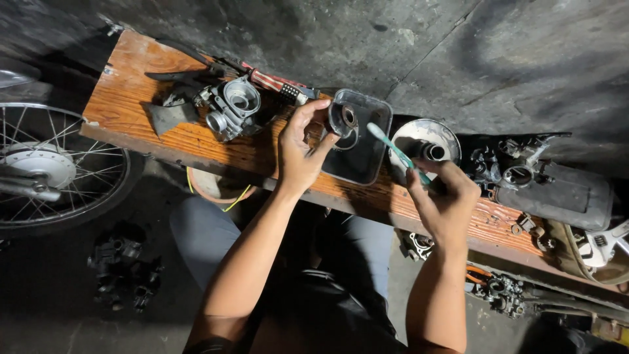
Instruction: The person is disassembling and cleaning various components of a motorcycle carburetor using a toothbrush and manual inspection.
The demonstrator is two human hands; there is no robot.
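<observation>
My left hand (300, 149) holds a small dark round engine part (342, 118) up over a black rectangular tray (367, 154). My right hand (442, 200) grips a light green toothbrush (395, 149), its bristled head pointing up-left toward the part without touching it. Both hands hover above a worn orange wooden plank (137, 98). A grey metal carburetor body (234, 106) sits on the plank to the left of my left hand.
A round silver dish (419, 134) stands right of the tray, with a heap of dark metal parts (517, 169) beyond it. A spoked wheel (49, 167) lies at the left. Loose parts (121, 269) sit on the floor. A wrench (606, 244) lies far right.
</observation>
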